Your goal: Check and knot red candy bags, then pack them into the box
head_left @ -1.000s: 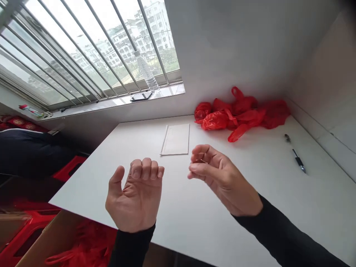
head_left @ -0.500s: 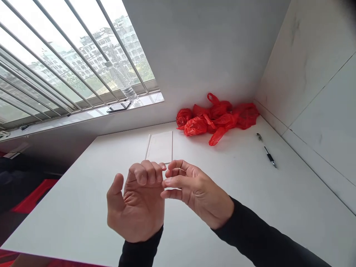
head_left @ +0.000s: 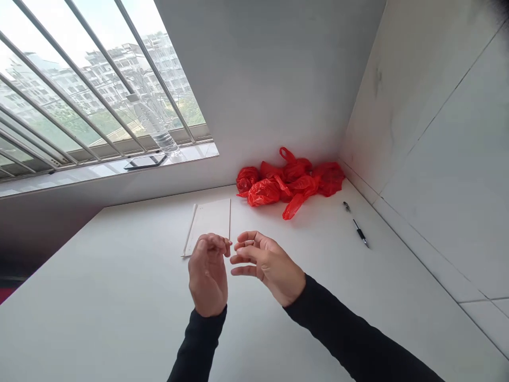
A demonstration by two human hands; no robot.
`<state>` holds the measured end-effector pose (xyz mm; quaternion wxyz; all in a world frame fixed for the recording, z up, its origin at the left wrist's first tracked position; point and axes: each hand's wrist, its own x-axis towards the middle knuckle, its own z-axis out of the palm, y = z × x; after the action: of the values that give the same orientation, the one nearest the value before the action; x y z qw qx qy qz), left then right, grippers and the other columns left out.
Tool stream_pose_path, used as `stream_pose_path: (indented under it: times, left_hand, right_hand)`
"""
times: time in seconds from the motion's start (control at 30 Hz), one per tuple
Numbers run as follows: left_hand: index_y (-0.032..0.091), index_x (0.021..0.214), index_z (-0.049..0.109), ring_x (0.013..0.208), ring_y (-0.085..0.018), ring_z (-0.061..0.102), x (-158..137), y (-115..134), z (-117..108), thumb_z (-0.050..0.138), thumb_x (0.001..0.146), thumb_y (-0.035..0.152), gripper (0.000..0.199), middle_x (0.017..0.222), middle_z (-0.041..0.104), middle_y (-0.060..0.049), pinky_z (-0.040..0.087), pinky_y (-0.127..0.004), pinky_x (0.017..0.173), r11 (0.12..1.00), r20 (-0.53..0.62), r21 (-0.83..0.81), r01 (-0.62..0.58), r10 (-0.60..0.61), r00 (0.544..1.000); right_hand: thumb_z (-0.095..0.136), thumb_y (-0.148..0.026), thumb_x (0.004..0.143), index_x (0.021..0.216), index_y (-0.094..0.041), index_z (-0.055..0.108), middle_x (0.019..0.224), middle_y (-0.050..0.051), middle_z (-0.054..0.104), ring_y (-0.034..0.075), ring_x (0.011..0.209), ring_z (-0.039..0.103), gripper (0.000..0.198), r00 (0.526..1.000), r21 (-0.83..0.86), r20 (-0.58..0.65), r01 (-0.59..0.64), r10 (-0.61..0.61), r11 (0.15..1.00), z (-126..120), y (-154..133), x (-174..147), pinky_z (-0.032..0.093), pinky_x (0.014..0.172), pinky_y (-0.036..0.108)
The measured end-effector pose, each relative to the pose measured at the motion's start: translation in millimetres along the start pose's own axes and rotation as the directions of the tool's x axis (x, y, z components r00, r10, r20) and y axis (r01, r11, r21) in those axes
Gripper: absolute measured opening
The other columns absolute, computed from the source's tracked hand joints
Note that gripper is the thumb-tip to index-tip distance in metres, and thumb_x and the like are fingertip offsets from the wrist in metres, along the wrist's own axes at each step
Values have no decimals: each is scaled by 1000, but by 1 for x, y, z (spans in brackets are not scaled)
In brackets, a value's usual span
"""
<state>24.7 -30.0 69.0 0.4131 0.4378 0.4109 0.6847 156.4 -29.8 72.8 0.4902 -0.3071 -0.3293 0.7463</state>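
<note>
My left hand (head_left: 209,276) is raised above the white table (head_left: 131,297), fingers bent over toward the right and nothing visible in them. Facing it, my right hand (head_left: 270,262) has its fingers spread and curved, also holding nothing. A narrow gap lies between the fingertips of the two hands. Just beyond my left hand is a white notebook or pad (head_left: 210,217) lying flat, its near edge partly hidden by the fingers. Farther right on the table lies a pen (head_left: 360,233) with a black grip, its cap (head_left: 347,206) off and just behind it.
Crumpled red plastic bags (head_left: 292,183) are heaped against the back wall. A clear water bottle (head_left: 157,127) and a dark flat phone or tablet (head_left: 145,161) rest on the sill of the barred window. A tiled wall (head_left: 437,175) bounds the table on the right.
My left hand has turned from palm facing me to edge-on, thumb now beside its fingers. A small gap has opened between the hands. The camera view has shifted right.
</note>
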Motion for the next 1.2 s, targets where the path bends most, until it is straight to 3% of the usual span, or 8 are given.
stream_pose_path:
  times: [0.13,0.3,0.57,0.7,0.83,1.03,1.1,1.2]
  left_hand:
    - [19,96,63,67,-14,51,11,-61,-18,63,91,39,20,74,50,3,47,-30,70,992,32,84,90,-93,995]
    - [20,103,65,68,-16,55,10,-91,-34,66,90,43,26,75,55,2,47,-33,72,977,98,190,101,-121,988]
    - [26,101,67,67,-18,59,15,-93,-40,66,87,46,25,77,60,1,49,-35,77,958,76,284,41,-65,995]
    - [25,101,69,73,-20,62,14,-102,-39,65,87,43,23,83,63,-2,52,-35,72,936,95,351,-8,-27,995]
    - [28,115,71,107,-26,64,12,-104,-38,58,93,37,27,115,67,-7,51,-43,94,886,171,440,-144,75,982]
    - [28,119,69,117,-24,59,10,-105,-42,54,99,35,25,121,69,-6,46,-43,103,778,356,525,-347,170,919]
    - [27,117,68,107,-23,59,10,-106,-43,54,100,33,23,114,70,-6,48,-41,97,742,386,550,-383,181,905]
    - [26,119,67,107,-22,57,9,-107,-42,51,101,27,24,116,69,-6,47,-40,96,694,419,577,-431,201,885]
  right_hand:
    - [60,-25,82,106,-22,57,120,10,58,24,110,58,24,848,-505,-315,230,-426,832,-58,2,44,52,98,46]
    - [64,-16,84,115,-21,66,143,11,51,30,147,27,31,715,-710,-379,182,-588,680,-129,-16,75,20,123,52]
    - [63,-37,100,117,-15,66,123,10,66,23,110,65,28,822,-741,-313,103,-477,664,-159,-34,81,54,97,46]
    - [58,-41,100,110,-14,72,104,11,72,21,94,68,33,901,-746,-189,127,-391,654,-130,-34,62,56,90,40]
    - [60,-44,97,107,-15,77,97,9,74,21,87,69,35,978,-758,8,144,-211,636,-86,-34,44,56,85,37]
    - [55,-37,101,128,-21,68,104,5,74,19,95,72,34,962,-715,271,181,29,675,-47,-45,27,56,94,37]
    - [53,-34,101,126,-22,67,108,5,73,20,98,71,31,967,-793,254,197,18,577,-49,-48,24,55,94,36]
    - [63,-30,94,119,-22,67,115,5,71,21,101,67,27,968,-939,248,247,-27,240,-58,-46,22,53,90,34]
